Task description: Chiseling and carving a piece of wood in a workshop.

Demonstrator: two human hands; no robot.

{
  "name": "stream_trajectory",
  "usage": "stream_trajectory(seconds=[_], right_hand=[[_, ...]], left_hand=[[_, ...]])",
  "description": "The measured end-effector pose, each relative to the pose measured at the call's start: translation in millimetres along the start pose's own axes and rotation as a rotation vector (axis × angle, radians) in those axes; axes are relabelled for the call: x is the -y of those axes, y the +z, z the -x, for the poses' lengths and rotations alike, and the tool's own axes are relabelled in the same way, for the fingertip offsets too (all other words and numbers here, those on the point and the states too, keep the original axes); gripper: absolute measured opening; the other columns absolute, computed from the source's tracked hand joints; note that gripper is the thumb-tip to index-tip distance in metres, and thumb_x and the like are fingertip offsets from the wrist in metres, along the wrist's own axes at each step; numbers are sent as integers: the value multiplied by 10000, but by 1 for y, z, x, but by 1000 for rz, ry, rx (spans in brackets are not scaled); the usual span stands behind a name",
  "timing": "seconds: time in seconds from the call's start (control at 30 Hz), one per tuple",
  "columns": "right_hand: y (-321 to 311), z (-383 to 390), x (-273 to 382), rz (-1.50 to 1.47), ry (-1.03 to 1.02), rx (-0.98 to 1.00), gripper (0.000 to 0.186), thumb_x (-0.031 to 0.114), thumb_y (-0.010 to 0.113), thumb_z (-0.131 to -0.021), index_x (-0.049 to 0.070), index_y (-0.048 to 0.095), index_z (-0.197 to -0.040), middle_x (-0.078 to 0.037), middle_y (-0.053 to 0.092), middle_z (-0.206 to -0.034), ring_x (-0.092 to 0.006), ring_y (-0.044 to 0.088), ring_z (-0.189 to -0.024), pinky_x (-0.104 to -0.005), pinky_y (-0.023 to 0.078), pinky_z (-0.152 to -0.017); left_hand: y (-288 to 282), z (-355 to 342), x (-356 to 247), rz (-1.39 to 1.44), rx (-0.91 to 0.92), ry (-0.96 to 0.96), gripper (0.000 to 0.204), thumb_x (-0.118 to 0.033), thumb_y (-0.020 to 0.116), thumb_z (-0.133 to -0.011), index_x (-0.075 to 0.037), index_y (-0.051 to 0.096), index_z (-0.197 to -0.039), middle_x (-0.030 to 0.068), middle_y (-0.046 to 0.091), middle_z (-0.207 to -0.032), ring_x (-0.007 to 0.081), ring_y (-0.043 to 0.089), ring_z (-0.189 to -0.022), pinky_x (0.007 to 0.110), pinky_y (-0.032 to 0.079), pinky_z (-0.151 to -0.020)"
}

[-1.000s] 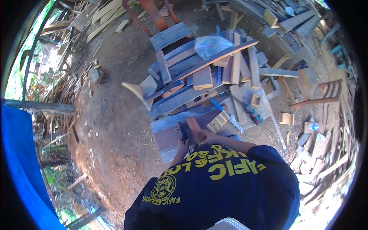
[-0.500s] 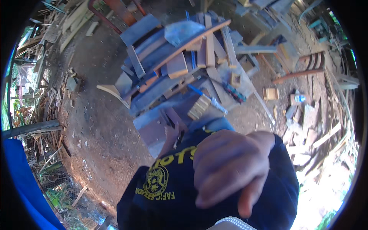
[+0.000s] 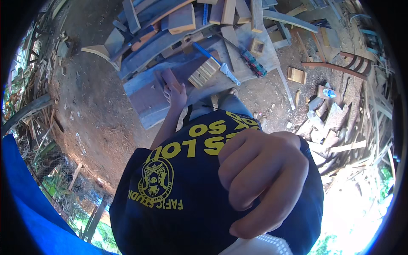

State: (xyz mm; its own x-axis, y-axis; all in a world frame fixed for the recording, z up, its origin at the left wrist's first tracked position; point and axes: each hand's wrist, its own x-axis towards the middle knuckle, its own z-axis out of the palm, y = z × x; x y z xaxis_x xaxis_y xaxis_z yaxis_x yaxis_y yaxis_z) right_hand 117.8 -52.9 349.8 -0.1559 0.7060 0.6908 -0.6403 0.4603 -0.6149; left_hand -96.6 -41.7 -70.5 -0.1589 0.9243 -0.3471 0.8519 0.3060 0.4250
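My left hand [image 3: 176,95] is closed round a small brown wooden block [image 3: 171,79] at the near left of the workbench [image 3: 146,106]. To the right of it lies a row of pale wooden pieces stacked together [image 3: 204,73]. A blue rod [image 3: 202,50] and a whitish-blue pointed thing [image 3: 229,74] lie beside that stack. Farther right is a tool with a red-and-green handle [image 3: 254,63]. Raised in front of my dark shirt, close to the camera, is my right hand [image 3: 263,174], its fingers curled in; what they may hold is hidden. Below it shows a white mesh-like edge [image 3: 272,244].
Wooden boards and blocks [image 3: 182,20] crowd the far side of the bench. A hollow wooden block [image 3: 256,46] sits at its right. On the dirt floor [image 3: 80,110] are a wooden box [image 3: 296,75], a curved chair-back frame [image 3: 340,63], a bottle [image 3: 328,92] and scrap wood [image 3: 331,119].
The view has tilted, so the bench sits higher and farther left in the picture. My left hand and its block show more fully. My right hand stays raised, its fingers curled.
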Motion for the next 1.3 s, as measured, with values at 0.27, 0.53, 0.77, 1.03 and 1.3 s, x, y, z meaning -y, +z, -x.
stream_trajectory(seconds=[0.27, 0.53, 0.77, 1.03, 1.3], right_hand=[[-106, 109, -22, 626, 813, -680, 288, 204, 455, -1008, 37, 556, -796, -35, 520, -644, -104, 438, -558, -255, 327, -522], [-227, 311, -193, 1455, 1130, -253, 357, 214, 695, -834, 23, 542, -1095, -128, 633, -886, -271, 629, -807, -372, 521, -714], [-231, 331, -224, 1624, 1274, 64, 454, 226, 684, -815, 19, 454, -1148, -210, 582, -1049, -393, 619, -915, -483, 535, -727], [-231, 317, -219, 1302, 1468, -96, 378, 191, 650, -836, -4, 451, -1091, -249, 602, -992, -466, 625, -890, -516, 521, -769], [-259, 297, -209, 961, 1590, -82, 343, 137, 617, -826, 21, 477, -1117, -217, 663, -946, -376, 663, -894, -454, 502, -746]], left_hand=[[29, -22, -90, 161, -175, 91, 513, -419, 481, -942, -43, 465, -1290, 201, 456, -1341, 386, 375, -1285, 571, 266, -1040], [76, -51, -108, -110, -281, -291, 413, -406, 450, -920, -81, 639, -1092, 137, 566, -1206, 329, 489, -1153, 493, 387, -943], [79, -56, -113, -133, -337, -241, 309, -327, 503, -855, -101, 713, -889, 95, 668, -1005, 318, 556, -1024, 479, 429, -861], [78, -59, -112, -52, -289, -265, 286, -325, 501, -843, -108, 687, -843, 75, 702, -922, 296, 619, -940, 440, 491, -802], [78, -57, -103, 41, -263, -237, 264, -281, 500, -781, -108, 666, -671, 58, 699, -801, 273, 647, -827, 430, 504, -732]])
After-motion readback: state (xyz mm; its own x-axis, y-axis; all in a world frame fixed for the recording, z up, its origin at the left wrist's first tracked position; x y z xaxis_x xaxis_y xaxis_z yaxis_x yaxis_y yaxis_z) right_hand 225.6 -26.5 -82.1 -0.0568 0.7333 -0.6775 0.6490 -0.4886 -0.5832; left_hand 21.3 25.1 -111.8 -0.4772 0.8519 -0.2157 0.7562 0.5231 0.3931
